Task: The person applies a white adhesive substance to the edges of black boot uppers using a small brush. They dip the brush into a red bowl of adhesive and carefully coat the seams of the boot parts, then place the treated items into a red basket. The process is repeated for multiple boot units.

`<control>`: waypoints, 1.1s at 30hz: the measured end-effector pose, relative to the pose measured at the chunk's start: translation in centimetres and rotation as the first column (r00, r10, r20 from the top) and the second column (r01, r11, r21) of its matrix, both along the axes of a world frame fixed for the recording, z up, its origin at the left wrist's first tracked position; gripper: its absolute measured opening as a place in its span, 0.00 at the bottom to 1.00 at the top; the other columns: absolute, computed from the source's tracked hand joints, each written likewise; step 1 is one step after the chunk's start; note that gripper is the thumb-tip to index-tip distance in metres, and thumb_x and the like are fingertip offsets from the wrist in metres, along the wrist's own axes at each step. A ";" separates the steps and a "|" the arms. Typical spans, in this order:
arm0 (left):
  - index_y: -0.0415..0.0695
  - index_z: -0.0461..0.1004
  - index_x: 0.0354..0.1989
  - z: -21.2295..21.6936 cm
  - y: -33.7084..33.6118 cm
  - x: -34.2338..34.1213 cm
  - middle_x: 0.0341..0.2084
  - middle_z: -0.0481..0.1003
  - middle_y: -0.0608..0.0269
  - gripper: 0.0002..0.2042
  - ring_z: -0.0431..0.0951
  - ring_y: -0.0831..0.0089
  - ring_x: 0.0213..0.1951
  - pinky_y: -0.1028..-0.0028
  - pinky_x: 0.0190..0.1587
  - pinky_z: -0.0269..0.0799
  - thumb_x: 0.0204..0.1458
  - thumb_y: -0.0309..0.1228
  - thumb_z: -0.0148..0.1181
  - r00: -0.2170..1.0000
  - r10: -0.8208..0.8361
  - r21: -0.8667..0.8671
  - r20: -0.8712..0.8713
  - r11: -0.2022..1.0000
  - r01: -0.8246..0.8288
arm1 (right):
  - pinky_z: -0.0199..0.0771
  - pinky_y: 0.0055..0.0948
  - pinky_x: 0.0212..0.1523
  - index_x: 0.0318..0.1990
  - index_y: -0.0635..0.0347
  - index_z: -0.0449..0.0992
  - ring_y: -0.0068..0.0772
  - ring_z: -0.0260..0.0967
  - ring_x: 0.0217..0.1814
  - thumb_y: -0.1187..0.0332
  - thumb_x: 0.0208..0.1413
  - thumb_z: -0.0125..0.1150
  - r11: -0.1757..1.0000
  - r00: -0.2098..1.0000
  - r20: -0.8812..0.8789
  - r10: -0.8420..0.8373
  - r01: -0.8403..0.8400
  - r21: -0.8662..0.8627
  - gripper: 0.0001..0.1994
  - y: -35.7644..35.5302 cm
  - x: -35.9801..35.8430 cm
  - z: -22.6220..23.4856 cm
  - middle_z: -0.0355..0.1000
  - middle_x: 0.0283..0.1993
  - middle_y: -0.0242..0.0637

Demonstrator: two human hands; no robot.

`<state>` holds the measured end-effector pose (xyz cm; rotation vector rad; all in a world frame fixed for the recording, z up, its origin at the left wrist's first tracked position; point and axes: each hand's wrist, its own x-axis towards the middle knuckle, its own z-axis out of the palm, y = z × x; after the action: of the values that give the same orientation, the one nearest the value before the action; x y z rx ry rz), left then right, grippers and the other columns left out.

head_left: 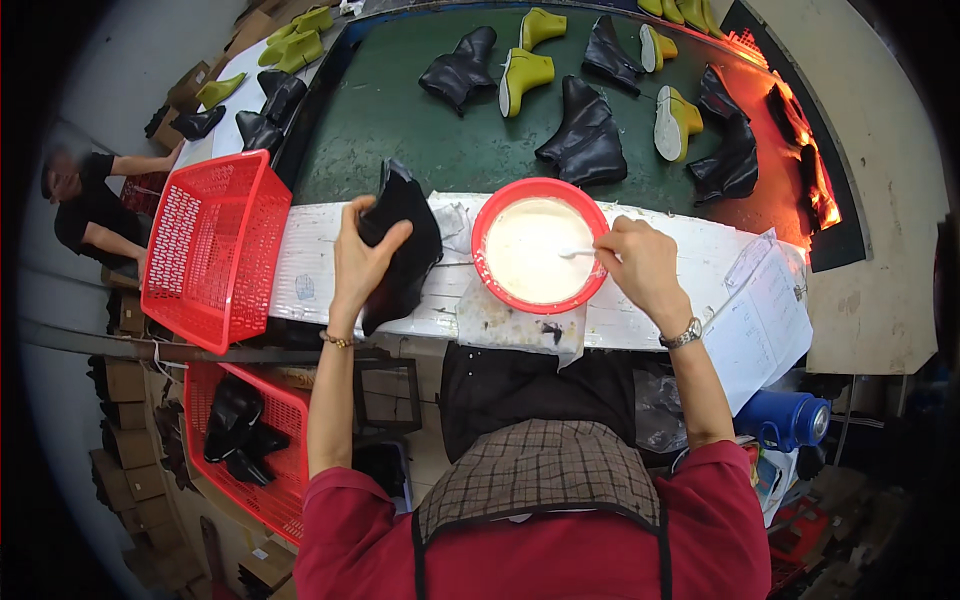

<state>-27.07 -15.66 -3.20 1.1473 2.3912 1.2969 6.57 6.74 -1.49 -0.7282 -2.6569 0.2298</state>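
My left hand [358,262] clamped a black boot upper [402,250] at the bench's [320,270] near edge; my right hand [640,262] pinched a brush [577,253] in the red bowl [590,215].

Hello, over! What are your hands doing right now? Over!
Left hand grips a black boot upper over the white bench. Right hand dips a white brush in the red bowl of white glue. Nothing between them.

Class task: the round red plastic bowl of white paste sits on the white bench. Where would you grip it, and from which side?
Probably grip the round red plastic bowl by its raised rim on the near-left side. The right hand occupies the right side, and the left hand holds a black boot upper further left.
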 end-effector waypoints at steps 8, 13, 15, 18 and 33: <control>0.47 0.41 0.79 -2.3 -7.3 3.0 0.73 0.51 0.40 0.71 0.53 0.42 0.73 0.27 0.60 0.54 0.25 0.54 0.84 0.941 -0.260 -0.547 -0.217 0.831 0.103 | 0.74 0.35 0.34 0.38 0.52 0.86 0.36 0.75 0.34 0.66 0.50 0.71 0.990 0.992 -0.052 -0.113 0.108 -0.090 0.08 -0.5 1.3 0.2 0.75 0.31 0.34; 0.45 0.43 0.78 -2.0 -7.8 4.5 0.72 0.50 0.40 0.61 0.55 0.38 0.70 0.43 0.65 0.60 0.33 0.28 0.77 0.926 -0.268 -0.608 -0.265 0.792 0.055 | 0.71 0.29 0.29 0.43 0.55 0.85 0.32 0.72 0.26 0.68 0.55 0.70 0.929 0.940 -0.258 -0.225 0.127 -0.346 0.09 -0.7 1.9 0.0 0.76 0.32 0.35; 0.45 0.44 0.78 -2.8 -8.4 3.7 0.70 0.55 0.41 0.56 0.56 0.39 0.70 0.47 0.63 0.64 0.37 0.22 0.71 0.906 -0.263 -0.458 -0.333 0.884 0.089 | 0.70 0.29 0.29 0.42 0.57 0.86 0.30 0.70 0.26 0.69 0.55 0.70 0.916 0.949 -0.220 -0.224 0.129 -0.379 0.08 -0.3 3.0 -1.4 0.76 0.31 0.36; 0.42 0.50 0.76 -2.3 -9.0 3.4 0.65 0.62 0.42 0.47 0.62 0.44 0.68 0.59 0.66 0.64 0.42 0.13 0.61 0.965 -0.167 -0.235 -0.204 0.965 0.118 | 0.69 0.28 0.29 0.42 0.60 0.85 0.29 0.70 0.26 0.69 0.56 0.69 0.903 0.903 -0.345 -0.256 0.097 -0.418 0.08 -0.5 4.0 -2.4 0.76 0.31 0.37; 0.34 0.61 0.69 2.5 -5.8 10.4 0.60 0.71 0.53 0.37 0.72 0.68 0.60 0.70 0.63 0.65 0.47 0.16 0.66 0.897 -0.344 0.176 0.277 0.936 0.304 | 0.68 0.23 0.29 0.43 0.62 0.85 0.21 0.70 0.30 0.74 0.56 0.70 0.854 0.837 -0.528 -0.145 -0.163 -0.493 0.08 -3.8 0.1 3.6 0.77 0.34 0.35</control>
<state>-16.64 -21.47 -0.75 1.2144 1.8288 1.4077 6.63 2.91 2.07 -0.6678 -2.0349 1.0372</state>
